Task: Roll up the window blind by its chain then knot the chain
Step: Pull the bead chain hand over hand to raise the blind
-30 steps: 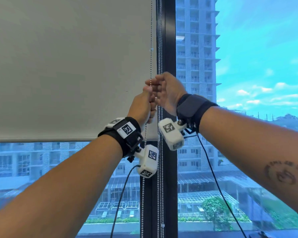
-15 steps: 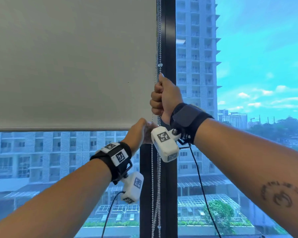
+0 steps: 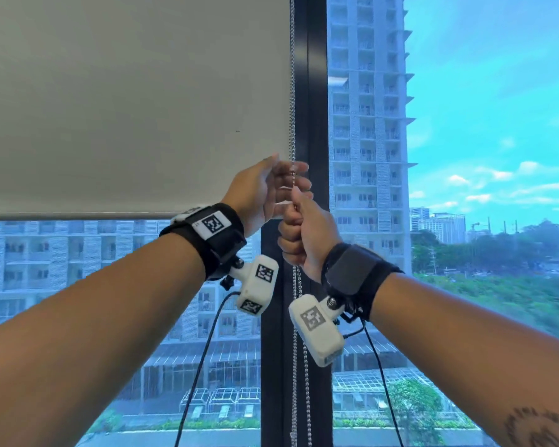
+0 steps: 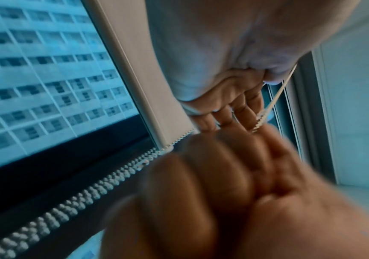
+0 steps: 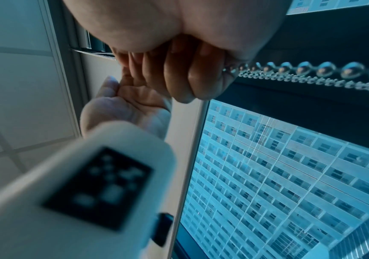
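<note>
Clenching the chain (image 3: 292,108), right hand (image 3: 299,235) sits just below the released left hand (image 3: 262,191).

My right hand (image 4: 212,192) smeared with blur in the lower middle of my left wrist view, chain (image 3: 292,91) cut off at top and bottom edges, blind (image 3: 126,91) cropped top and left.

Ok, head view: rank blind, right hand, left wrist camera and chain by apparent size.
1. Blind
2. Right hand, though nearness inflates it
3. Left wrist camera, close to the hand, so unsure
4. Chain, long but thinnest
</note>
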The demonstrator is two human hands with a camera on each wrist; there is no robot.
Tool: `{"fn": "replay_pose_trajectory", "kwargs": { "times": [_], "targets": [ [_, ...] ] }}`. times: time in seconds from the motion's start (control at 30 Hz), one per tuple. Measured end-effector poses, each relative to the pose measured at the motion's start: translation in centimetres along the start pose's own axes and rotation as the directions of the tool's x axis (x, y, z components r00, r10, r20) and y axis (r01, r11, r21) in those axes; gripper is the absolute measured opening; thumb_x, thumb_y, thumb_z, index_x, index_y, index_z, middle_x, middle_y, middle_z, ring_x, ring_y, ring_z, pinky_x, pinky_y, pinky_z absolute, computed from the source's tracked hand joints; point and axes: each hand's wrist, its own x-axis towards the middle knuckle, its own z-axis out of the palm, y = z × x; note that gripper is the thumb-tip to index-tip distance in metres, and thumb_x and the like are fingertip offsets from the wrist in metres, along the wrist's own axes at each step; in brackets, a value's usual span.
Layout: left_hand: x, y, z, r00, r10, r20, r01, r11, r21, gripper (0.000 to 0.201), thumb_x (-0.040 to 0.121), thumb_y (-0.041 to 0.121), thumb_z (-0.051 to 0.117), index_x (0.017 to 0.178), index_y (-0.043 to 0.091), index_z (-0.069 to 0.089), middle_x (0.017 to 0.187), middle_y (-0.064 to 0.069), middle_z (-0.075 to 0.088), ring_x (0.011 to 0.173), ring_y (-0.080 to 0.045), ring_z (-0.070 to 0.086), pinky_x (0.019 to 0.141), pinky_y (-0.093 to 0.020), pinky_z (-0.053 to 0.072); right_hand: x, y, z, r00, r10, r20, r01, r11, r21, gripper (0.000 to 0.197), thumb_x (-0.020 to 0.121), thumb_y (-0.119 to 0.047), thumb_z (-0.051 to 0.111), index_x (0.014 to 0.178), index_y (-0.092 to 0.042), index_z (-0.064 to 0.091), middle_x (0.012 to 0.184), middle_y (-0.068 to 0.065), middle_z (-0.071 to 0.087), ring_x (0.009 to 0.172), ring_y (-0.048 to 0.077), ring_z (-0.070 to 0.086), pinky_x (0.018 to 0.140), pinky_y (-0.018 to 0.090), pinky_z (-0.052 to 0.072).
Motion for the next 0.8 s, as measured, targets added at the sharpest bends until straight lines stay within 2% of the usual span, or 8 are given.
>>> {"fn": "replay_pose_trajectory", "kwargs": {
  "times": [0.13,0.23,0.3,0.4,0.47,0.53,0.63,0.8],
  "targets": [
    [0.7,0.7,1.2,1.000,0.020,-0.015,-0.020,1.000,-0.007,0.046,0.106,0.041,0.031,0.109,0.007,0.062,0.076,-0.009,0.061,0.064,-0.023,0.063,0.065,-0.037,0.056,-0.4,0.5,-0.7,0.999,0.048,0.005,-0.048,0.997,-0.059,0.054,0.100,-0.055,0.040,0.057,-0.025,0.026,0.048,-0.006,0.019,0.039,0.011,0.013,0.041,0.017,0.010],
    [0.8,0.0,2.3,0.999,0.033,-0.038,-0.032,0.999,0.016,0.029,0.101,0.032,0.036,0.078,0.017,0.046,0.061,-0.001,0.034,0.048,-0.016,0.034,0.057,-0.031,0.042,0.0,0.5,-1.1,0.994,0.090,0.055,-0.082,0.987,-0.140,0.053,0.101,-0.052,0.039,0.058,-0.024,0.024,0.050,-0.005,0.020,0.041,0.010,0.012,0.042,0.016,0.008],
    [0.9,-0.5,2.8,0.994,0.081,-0.076,-0.074,0.993,0.087,0.028,0.100,0.027,0.034,0.073,0.019,0.037,0.058,0.003,0.024,0.049,-0.015,0.019,0.048,-0.026,0.031,0.6,0.0,-1.8,0.987,0.102,0.122,-0.061,0.952,-0.300,0.047,0.098,-0.046,0.043,0.058,-0.024,0.029,0.054,-0.004,0.023,0.050,0.014,0.011,0.045,0.024,0.010],
    [1.0,-1.1,2.9,0.972,0.209,-0.108,-0.168,0.938,0.303,0.033,0.101,0.032,0.033,0.071,0.019,0.036,0.052,0.009,0.030,0.044,-0.012,0.024,0.044,-0.025,0.027,1.1,-1.9,-3.0,0.954,0.171,0.246,0.006,0.810,-0.586,0.030,0.087,-0.025,0.047,0.064,-0.010,0.059,0.061,0.005,0.057,0.052,0.019,0.046,0.054,0.031,0.046],
    [1.1,-1.6,2.7,0.953,0.284,-0.104,-0.216,0.879,0.425,0.037,0.104,0.037,0.031,0.073,0.018,0.038,0.056,0.007,0.035,0.045,-0.012,0.030,0.047,-0.025,0.030,1.7,-3.5,-3.5,0.949,0.207,0.237,0.002,0.749,-0.662,0.023,0.082,-0.014,0.053,0.084,0.001,0.070,0.085,0.012,0.073,0.078,0.024,0.066,0.082,0.039,0.060],
    [0.7,-1.9,2.8,0.938,0.327,-0.115,-0.230,0.836,0.498,0.039,0.106,0.036,0.030,0.076,0.016,0.042,0.058,0.006,0.039,0.048,-0.012,0.035,0.052,-0.027,0.036,2.4,-5.1,-4.1,0.962,0.172,0.213,0.000,0.779,-0.627,0.024,0.070,-0.014,0.056,0.087,-0.001,0.068,0.089,0.010,0.074,0.089,0.025,0.068,0.094,0.045,0.056],
    [-0.2,-2.5,3.4,0.960,0.258,-0.104,-0.202,0.902,0.381,0.037,0.109,0.034,0.028,0.080,0.020,0.049,0.049,0.012,0.044,0.038,-0.003,0.034,0.043,-0.021,0.033,3.7,-7.6,-4.2,0.976,0.087,0.199,-0.005,0.924,-0.382,0.027,0.067,-0.013,0.054,0.090,-0.003,0.063,0.089,0.010,0.069,0.086,0.027,0.066,0.089,0.044,0.056],
    [-1.5,-4.6,3.4,0.984,0.147,-0.101,-0.112,0.951,0.288,0.034,0.107,0.037,0.034,0.086,0.012,0.042,0.060,0.000,0.032,0.037,-0.004,0.026,0.036,-0.015,0.024,4.9,-10.3,-2.0,0.992,0.019,0.125,0.002,0.986,-0.169,0.038,0.095,-0.037,0.050,0.110,-0.003,0.062,0.097,0.014,0.067,0.084,0.025,0.064,0.081,0.038,0.056]
  ]
}}
